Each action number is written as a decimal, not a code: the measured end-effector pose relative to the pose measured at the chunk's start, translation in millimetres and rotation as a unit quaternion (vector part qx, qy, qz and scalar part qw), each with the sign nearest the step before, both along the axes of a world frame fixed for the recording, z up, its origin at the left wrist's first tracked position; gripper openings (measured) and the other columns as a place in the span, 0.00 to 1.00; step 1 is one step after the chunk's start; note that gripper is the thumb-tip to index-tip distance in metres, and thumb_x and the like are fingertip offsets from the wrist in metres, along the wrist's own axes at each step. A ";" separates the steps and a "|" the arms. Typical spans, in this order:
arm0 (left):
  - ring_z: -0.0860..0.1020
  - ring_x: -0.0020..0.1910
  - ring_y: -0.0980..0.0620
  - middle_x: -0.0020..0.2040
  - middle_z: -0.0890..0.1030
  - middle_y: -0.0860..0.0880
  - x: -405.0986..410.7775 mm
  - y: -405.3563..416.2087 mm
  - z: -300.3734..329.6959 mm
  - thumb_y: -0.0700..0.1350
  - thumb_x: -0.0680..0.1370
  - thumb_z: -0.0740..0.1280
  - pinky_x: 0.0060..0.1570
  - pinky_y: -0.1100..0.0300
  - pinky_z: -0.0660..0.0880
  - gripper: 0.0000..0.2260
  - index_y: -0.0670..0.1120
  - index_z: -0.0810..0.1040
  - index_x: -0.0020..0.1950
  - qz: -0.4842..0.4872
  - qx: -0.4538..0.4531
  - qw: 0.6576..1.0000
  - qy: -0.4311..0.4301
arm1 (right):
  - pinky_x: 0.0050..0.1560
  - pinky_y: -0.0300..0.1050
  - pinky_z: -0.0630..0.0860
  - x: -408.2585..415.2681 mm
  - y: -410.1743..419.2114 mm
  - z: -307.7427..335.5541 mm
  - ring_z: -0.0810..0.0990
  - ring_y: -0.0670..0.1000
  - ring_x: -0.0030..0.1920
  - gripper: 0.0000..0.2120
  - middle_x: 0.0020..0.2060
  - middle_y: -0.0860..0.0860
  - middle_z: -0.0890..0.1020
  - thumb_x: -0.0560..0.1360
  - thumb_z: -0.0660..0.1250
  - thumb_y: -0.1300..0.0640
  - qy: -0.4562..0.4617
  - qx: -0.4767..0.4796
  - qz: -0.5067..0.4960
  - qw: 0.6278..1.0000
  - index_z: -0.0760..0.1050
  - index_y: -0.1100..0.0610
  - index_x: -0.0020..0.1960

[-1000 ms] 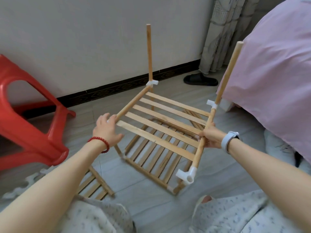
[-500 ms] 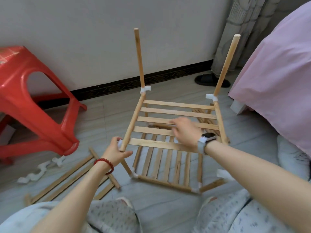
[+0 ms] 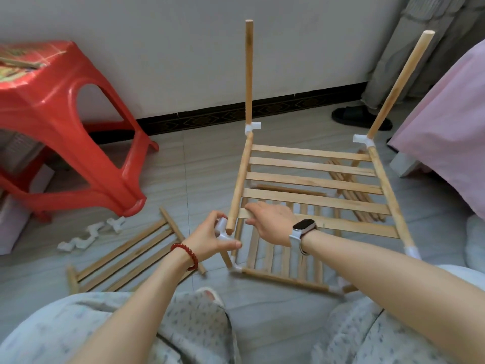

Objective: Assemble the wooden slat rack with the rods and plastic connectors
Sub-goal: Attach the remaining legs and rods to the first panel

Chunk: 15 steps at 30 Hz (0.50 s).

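A: Starting at the left of the frame, what's around?

B: A red stool [image 3: 65, 122] in the upper left, some spare white connectors [image 3: 86, 236] on the floor below it, and a loose slat panel [image 3: 126, 253] lying flat at lower left.

A: And the hands?

B: The left hand [image 3: 207, 240], just left of centre, has its fingers curled round a white connector [image 3: 223, 232], held right at the bare near end of the left rail [image 3: 240, 185]. Half a second ago that hand only gripped the rail end; now the socket is lined up beside it, not yet pushed on, as far as I can judge.

A: The right hand?

B: The right hand [image 3: 270, 222] has slid left across the shelf [image 3: 315, 185]. Its fingers lie fairly straight on the nearest slat beside that rail, bracing it, curled round nothing.

A: So what does that mean?

B: Probably this corner gets capped next. The right rail's near end already wears a connector [image 3: 412, 250], and two upright rods [image 3: 399, 82] stand at the far corners.
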<state>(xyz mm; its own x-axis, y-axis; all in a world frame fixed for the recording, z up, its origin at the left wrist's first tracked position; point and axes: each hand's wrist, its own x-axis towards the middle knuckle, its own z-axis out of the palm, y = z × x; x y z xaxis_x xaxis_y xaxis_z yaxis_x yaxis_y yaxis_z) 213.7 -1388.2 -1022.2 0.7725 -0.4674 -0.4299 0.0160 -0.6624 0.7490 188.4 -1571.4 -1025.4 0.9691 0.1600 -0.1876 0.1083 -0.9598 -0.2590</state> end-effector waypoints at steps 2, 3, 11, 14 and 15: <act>0.71 0.51 0.54 0.48 0.73 0.57 -0.9 2.0 -3.1 0.49 0.73 0.72 0.43 0.68 0.68 0.19 0.51 0.67 0.58 0.001 -0.008 1.000 -0.020 | 0.50 0.49 0.71 2.6 1.1 -1.2 0.76 0.55 0.57 0.18 0.61 0.51 0.75 0.81 0.54 0.47 0.000 0.000 -0.015 1.000 0.64 0.51 0.68; 0.74 0.51 0.53 0.48 0.75 0.57 -1.1 2.9 -5.4 0.50 0.74 0.70 0.45 0.66 0.70 0.15 0.52 0.68 0.56 0.006 -0.011 0.999 -0.038 | 0.49 0.49 0.70 4.2 1.7 -2.1 0.76 0.56 0.57 0.18 0.61 0.51 0.75 0.81 0.54 0.46 0.001 0.000 -0.023 1.000 0.64 0.51 0.68; 0.79 0.47 0.50 0.46 0.82 0.46 -3.1 8.5 -17.1 0.48 0.78 0.63 0.44 0.60 0.74 0.07 0.50 0.74 0.56 0.079 -0.014 0.992 -0.100 | 0.49 0.49 0.70 15.8 8.7 -1.0 0.77 0.56 0.56 0.14 0.58 0.50 0.78 0.80 0.57 0.46 0.005 0.032 -0.059 0.998 0.69 0.49 0.63; 0.79 0.46 0.59 0.46 0.82 0.50 -2.9 9.6 -19.2 0.47 0.79 0.63 0.40 0.71 0.70 0.08 0.48 0.75 0.57 0.089 -0.024 0.992 -0.085 | 0.47 0.48 0.68 17.2 10.4 0.1 0.76 0.56 0.56 0.14 0.57 0.50 0.78 0.80 0.57 0.47 0.007 0.036 -0.064 0.997 0.69 0.49 0.62; 0.78 0.45 0.62 0.45 0.82 0.51 -2.7 10.0 -19.1 0.47 0.79 0.62 0.39 0.73 0.69 0.08 0.48 0.74 0.57 0.088 -0.026 0.992 -0.083 | 0.46 0.48 0.67 17.7 10.9 0.0 0.76 0.56 0.56 0.13 0.57 0.50 0.78 0.80 0.57 0.47 0.007 0.037 -0.065 0.997 0.69 0.49 0.62</act>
